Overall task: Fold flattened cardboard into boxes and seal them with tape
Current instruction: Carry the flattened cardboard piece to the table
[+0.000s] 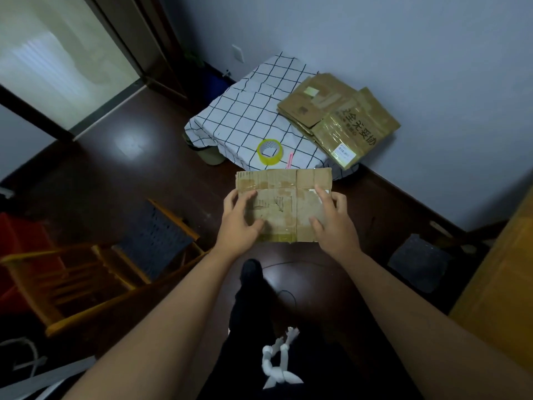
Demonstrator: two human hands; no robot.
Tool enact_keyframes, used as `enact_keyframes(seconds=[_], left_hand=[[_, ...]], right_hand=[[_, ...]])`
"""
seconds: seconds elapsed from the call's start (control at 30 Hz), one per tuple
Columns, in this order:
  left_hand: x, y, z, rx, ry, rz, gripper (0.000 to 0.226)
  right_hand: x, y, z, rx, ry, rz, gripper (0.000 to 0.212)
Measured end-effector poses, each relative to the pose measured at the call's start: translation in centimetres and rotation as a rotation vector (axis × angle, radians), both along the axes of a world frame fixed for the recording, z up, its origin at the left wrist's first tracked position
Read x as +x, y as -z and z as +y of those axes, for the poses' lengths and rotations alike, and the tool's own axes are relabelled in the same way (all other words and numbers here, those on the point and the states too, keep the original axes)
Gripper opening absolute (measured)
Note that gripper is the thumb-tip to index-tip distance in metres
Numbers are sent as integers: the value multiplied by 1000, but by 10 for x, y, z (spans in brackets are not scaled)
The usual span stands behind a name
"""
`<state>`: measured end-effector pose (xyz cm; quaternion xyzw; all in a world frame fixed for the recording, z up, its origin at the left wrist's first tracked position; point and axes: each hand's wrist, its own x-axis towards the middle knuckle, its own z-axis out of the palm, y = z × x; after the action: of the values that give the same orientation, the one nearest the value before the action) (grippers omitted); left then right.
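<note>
Both bare forearms reach forward from the bottom corners toward frame centre. The left hand (pixel 240 219) and right hand (pixel 331 219) each curl fingers over a side edge of one flattened cardboard piece (pixel 281 197), thumbs on top.

Large black Chinese characters, seemingly "安全无妥协", run along a flattened cardboard box (pixel 357 131) wrapped in glossy tape, right of centre in the frame's upper half. Its small white label (pixel 343 153) is too tiny to read.
</note>
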<state>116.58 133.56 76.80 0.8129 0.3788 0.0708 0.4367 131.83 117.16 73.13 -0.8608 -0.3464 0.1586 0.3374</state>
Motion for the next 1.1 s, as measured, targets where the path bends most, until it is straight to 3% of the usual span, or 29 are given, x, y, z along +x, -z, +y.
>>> enact_keyframes(seconds=[0.5,1.1], left_hand=[[26,8,258,-18,60,12,63],[189,11,390,21,172,24,62]], right_hand=[[19,-6,244,25,-8,-48,73],[164,8,364,-20,129,7,70]])
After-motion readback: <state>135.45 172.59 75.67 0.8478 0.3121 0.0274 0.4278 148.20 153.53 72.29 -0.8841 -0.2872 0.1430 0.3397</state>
